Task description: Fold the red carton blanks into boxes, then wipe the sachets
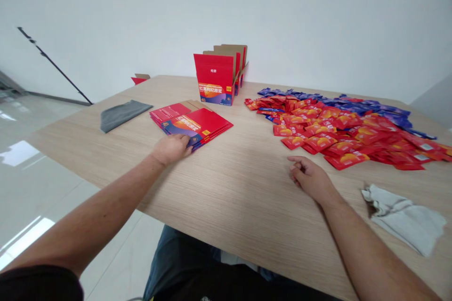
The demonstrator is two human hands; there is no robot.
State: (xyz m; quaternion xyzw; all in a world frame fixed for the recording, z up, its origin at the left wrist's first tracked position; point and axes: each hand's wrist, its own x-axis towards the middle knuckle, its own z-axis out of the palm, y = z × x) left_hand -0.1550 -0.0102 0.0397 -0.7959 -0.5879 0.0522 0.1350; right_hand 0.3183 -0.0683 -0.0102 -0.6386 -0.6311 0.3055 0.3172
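two hands lie well apart on the tabletop [243,207], the left hand [171,149] resting on the flat red cartons [197,127] at 11 o'clock, the right hand [310,179] empty near the loose sachets [335,127] at 2 o'clock, with one upright box [215,77] already folded at 12 o'clock.

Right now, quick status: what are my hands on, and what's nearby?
Left hand on flat red printed cartons. Right hand on wood table, just short of red sachets. Grey cloth left of the cartons.
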